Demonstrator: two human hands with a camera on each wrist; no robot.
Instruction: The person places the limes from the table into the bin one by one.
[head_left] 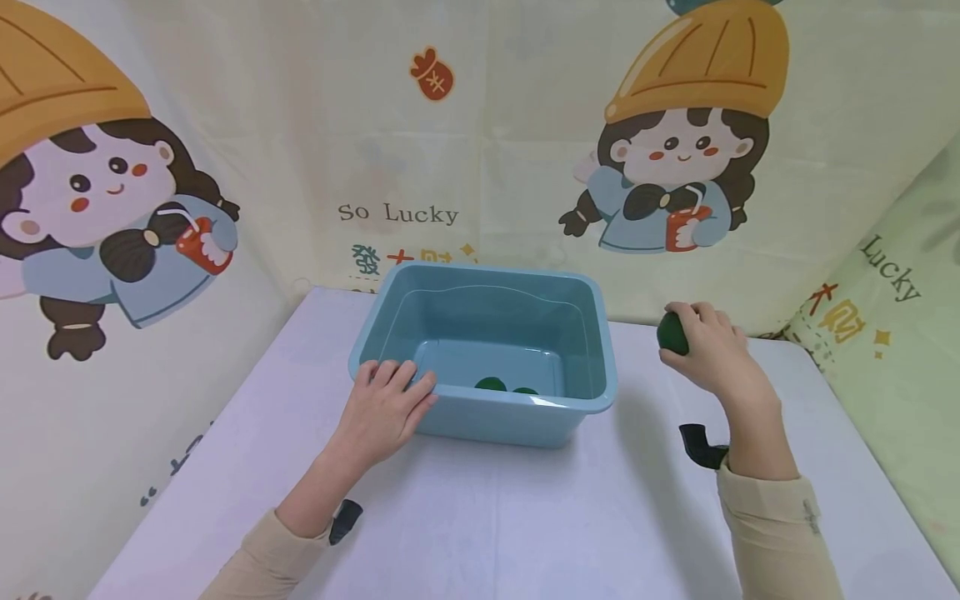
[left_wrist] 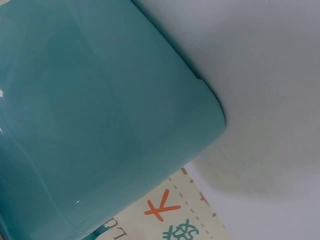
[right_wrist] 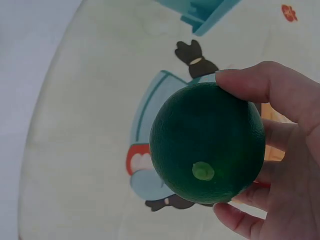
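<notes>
A light blue plastic basin (head_left: 487,425) stands on the table, and its outer wall (left_wrist: 110,100) fills much of the left wrist view. My left hand (head_left: 382,412) grips the basin's front-left rim, fingers hooked over the edge. Two green round fruits, a lime (head_left: 491,384) and another lime (head_left: 526,391), lie inside, partly hidden behind the front rim. To the right of the basin, my right hand (head_left: 708,350) holds a dark green lime (right_wrist: 207,142) above the table, thumb and fingers around it. A pale stem spot shows on its skin.
A white cloth covers the table (head_left: 480,517). Behind it hangs a cream printed curtain (head_left: 517,167) with cartoon figures and lettering, which also runs along both sides. Each wrist carries a black mount, one at the left wrist (head_left: 346,522), one at the right (head_left: 702,447).
</notes>
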